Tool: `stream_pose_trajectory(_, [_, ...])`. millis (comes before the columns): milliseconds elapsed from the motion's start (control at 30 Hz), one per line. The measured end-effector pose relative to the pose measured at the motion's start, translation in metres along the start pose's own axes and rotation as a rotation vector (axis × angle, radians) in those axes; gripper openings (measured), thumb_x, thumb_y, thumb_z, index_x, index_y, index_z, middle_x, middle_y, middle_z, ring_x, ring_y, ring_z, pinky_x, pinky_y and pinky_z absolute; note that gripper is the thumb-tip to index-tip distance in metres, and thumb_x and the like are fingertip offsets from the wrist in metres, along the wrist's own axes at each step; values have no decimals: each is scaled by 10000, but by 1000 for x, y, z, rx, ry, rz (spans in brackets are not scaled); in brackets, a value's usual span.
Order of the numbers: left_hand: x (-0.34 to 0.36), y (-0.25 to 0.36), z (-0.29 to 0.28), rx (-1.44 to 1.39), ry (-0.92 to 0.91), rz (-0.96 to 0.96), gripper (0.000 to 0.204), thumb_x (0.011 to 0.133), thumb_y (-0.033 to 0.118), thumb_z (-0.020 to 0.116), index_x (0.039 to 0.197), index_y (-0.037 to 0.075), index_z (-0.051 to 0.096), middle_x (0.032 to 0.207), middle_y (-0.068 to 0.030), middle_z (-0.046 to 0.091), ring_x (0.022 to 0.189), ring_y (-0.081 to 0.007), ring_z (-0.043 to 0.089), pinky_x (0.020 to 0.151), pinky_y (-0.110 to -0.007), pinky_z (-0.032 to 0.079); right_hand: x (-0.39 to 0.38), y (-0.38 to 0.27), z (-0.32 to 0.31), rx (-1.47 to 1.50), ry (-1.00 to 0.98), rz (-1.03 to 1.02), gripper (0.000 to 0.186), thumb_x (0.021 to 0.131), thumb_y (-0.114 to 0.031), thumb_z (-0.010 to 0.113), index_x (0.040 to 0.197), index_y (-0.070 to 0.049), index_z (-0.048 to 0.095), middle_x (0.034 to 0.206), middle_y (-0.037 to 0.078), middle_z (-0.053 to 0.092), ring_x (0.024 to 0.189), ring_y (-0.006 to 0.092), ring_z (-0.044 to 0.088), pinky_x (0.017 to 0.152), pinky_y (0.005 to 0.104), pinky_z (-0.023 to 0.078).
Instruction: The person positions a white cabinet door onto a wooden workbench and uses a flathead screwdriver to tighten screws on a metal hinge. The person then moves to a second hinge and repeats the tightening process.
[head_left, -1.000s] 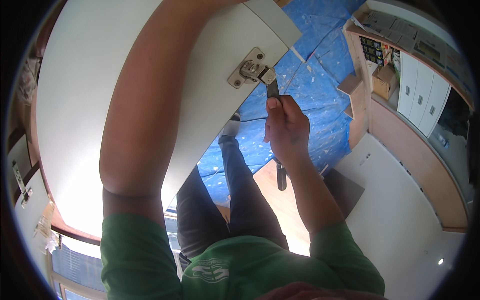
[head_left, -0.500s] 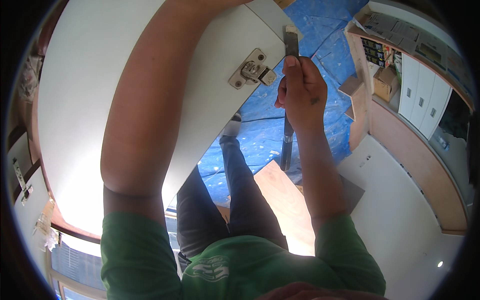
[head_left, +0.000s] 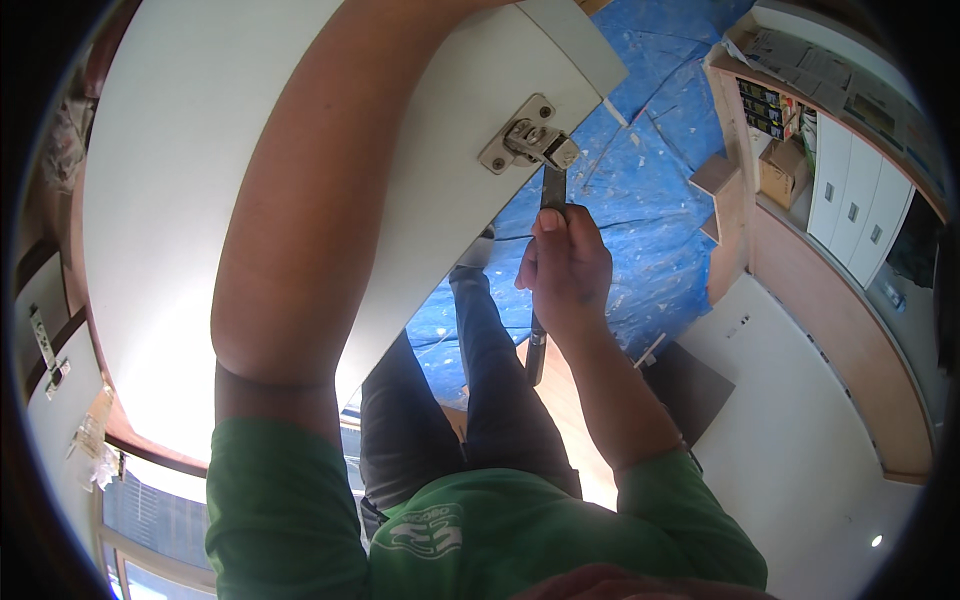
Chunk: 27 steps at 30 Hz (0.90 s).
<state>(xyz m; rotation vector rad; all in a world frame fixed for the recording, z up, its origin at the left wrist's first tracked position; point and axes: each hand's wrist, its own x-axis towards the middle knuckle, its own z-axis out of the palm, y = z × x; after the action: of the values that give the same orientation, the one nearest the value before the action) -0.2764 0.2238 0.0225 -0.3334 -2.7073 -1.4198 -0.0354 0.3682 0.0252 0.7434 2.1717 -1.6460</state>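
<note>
My right hand (head_left: 572, 265) is closed around the blade of a flat, dark chisel (head_left: 555, 190), whose handle points down toward me. The chisel's upper end meets or passes behind the outer arm of a metal cabinet hinge (head_left: 533, 137). That hinge is screwed to a white panel (head_left: 440, 190), close to its right edge. Across the panel runs my left forearm (head_left: 310, 180); at the top edge only a sliver of my left hand (head_left: 480, 4) shows, with its fingers out of the picture.
Blue plastic sheeting (head_left: 650, 180) covers the floor. A wooden shelf unit (head_left: 735, 220) with boxes stands to the right, near a white drawer unit (head_left: 850, 200). A dark square board (head_left: 690, 395) lies beside my right forearm. Another hinge (head_left: 55, 375) sits on a panel at far left.
My right hand has come left and down with the chisel, whose upper end has gone from beside the panel's edge to the hinge arm. My left arm keeps its place on the panel.
</note>
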Motion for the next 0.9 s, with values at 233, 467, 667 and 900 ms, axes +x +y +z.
stream_pose_trajectory(233, [0,3,-3,-26,-20,-30,363,946,311,600,796,0,711,763,-225,692,734,-393,696,744,-466,550,17,-17,8,-105,23,-10,267,1088,-259,522,931,-43,535,588,25,499,468,98,499,465,277,446])
stream_pose_trajectory(467, [-1,1,-1,-66,16,-8,359,941,311,601,803,1,718,769,-226,697,747,-391,700,754,-468,552,-7,9,10,-122,36,-48,277,1087,-248,550,899,-44,535,567,5,516,486,53,533,440,255,408])
stream_pose_trajectory(667, [0,5,-5,-46,-34,-42,352,937,314,606,804,9,721,788,-232,701,765,-405,699,771,-469,555,25,-17,12,-29,75,-17,301,1094,-280,511,905,-46,514,507,17,437,431,84,449,451,275,420])
stream_pose_trajectory(900, [-1,0,-1,-52,-9,-35,358,940,313,602,794,6,716,775,-228,697,756,-399,699,763,-464,555,-3,9,3,-150,23,-67,277,1083,-253,543,895,-49,543,596,-1,512,466,64,476,451,262,414])
